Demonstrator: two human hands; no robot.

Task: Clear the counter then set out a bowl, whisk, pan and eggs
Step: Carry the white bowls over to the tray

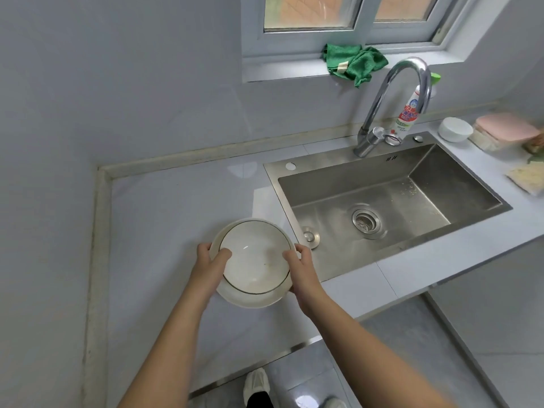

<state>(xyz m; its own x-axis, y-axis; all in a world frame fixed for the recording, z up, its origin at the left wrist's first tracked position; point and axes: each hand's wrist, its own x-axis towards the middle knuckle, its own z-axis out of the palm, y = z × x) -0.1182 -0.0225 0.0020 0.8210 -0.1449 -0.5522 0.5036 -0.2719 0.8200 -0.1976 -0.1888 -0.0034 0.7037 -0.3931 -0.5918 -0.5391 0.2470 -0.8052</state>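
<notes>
I hold the white bowl (253, 262) with both hands. My left hand (210, 265) grips its rim at 9 o'clock, my right hand (303, 267) at 3 o'clock. The bowl is over the gray counter (176, 201). The metal sink (347, 175) is at 2 o'clock from it.

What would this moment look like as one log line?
phase: setting out | bowl: held tilted over counter, left of sink | left hand: grips rim | right hand: grips opposite rim
</notes>
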